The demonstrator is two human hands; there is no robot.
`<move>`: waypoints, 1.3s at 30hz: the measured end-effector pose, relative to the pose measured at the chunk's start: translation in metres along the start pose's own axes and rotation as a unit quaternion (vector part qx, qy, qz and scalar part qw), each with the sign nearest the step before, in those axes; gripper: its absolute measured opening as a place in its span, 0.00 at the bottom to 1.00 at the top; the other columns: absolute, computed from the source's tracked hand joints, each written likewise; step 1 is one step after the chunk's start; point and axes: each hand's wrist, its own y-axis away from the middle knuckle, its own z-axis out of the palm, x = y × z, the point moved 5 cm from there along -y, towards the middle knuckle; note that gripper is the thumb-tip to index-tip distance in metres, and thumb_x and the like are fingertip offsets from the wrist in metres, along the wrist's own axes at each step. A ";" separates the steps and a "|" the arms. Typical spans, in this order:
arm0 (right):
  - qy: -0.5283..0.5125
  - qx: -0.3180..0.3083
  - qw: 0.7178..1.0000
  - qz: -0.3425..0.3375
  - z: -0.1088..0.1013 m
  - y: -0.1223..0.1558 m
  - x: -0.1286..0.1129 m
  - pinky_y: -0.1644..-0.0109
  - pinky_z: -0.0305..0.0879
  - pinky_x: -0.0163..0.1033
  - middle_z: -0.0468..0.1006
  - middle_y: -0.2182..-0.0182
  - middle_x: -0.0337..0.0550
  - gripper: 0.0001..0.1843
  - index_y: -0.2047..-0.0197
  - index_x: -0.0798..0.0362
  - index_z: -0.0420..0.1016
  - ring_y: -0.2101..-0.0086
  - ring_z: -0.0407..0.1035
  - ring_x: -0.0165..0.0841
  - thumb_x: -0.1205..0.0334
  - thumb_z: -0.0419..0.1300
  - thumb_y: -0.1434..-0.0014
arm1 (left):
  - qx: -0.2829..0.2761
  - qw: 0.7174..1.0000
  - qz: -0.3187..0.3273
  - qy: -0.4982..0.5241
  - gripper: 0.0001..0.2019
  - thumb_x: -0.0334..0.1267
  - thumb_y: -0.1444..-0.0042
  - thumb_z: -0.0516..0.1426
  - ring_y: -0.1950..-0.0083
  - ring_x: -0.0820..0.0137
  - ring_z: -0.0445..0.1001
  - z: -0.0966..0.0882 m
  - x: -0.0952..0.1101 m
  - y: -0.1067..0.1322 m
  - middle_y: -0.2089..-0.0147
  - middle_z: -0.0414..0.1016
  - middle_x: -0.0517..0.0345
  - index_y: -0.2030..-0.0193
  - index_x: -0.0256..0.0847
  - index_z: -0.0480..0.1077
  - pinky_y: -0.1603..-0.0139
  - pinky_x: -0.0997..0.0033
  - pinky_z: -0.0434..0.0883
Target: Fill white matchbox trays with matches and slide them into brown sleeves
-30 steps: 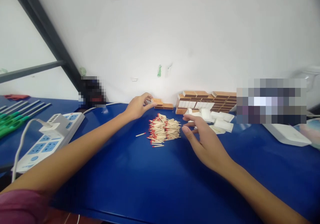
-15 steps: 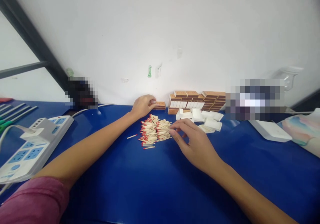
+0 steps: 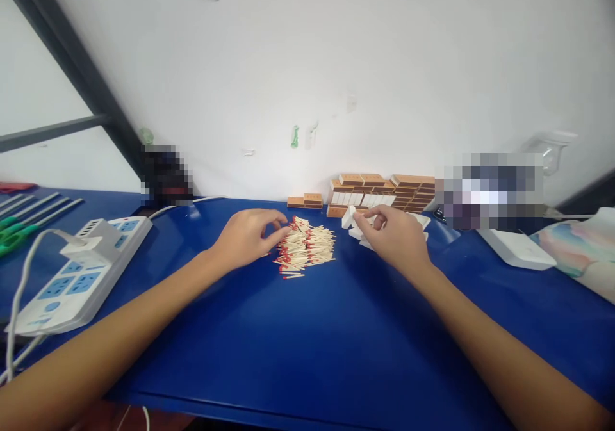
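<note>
A pile of red-tipped matches lies on the blue table. At its left edge is my left hand, thumb and fingers apart, nothing visible in it. My right hand reaches over several white matchbox trays; its curled thumb and fingers pinch a small white matchbox tray at the pile's left end. The palm hides part of the other trays. Two brown matchboxes sit end to end by the wall, beyond the matches.
Stacked matchboxes stand against the wall, behind the trays. A white power strip with a plugged-in cable and green-handled tools are at left. On the right are a white box and a pastel-coloured item.
My left hand has come off the matchboxes by the wall and moved back beside the matches. My right hand has gone from the matches' right side to the white trays.
</note>
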 end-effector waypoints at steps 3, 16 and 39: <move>0.033 0.003 0.999 -0.002 0.006 -0.008 -0.006 0.66 0.56 0.42 0.80 0.71 0.45 0.22 0.63 0.51 0.80 0.69 0.72 0.41 0.40 0.59 0.38 | 0.036 0.999 0.001 -0.005 0.11 0.46 0.33 0.58 0.72 0.75 0.71 -0.006 0.006 0.022 0.65 0.81 0.62 0.54 0.43 0.79 0.66 0.71 0.68; 0.096 0.067 0.989 0.093 -0.056 -0.050 0.035 0.63 0.56 0.43 0.81 0.62 0.51 0.20 0.60 0.52 0.79 0.65 0.68 0.39 0.43 0.60 0.39 | 0.094 0.982 0.145 -0.076 0.11 0.42 0.31 0.56 0.72 0.74 0.75 -0.005 0.027 0.041 0.72 0.77 0.62 0.52 0.41 0.78 0.69 0.72 0.71; 0.149 0.082 0.978 0.116 -0.074 -0.041 0.014 0.62 0.56 0.45 0.82 0.61 0.54 0.33 0.50 0.56 0.78 0.61 0.70 0.44 0.34 0.60 0.41 | 0.083 0.980 0.159 -0.081 0.10 0.40 0.31 0.56 0.70 0.72 0.77 -0.004 0.027 0.044 0.71 0.78 0.60 0.51 0.40 0.76 0.70 0.71 0.71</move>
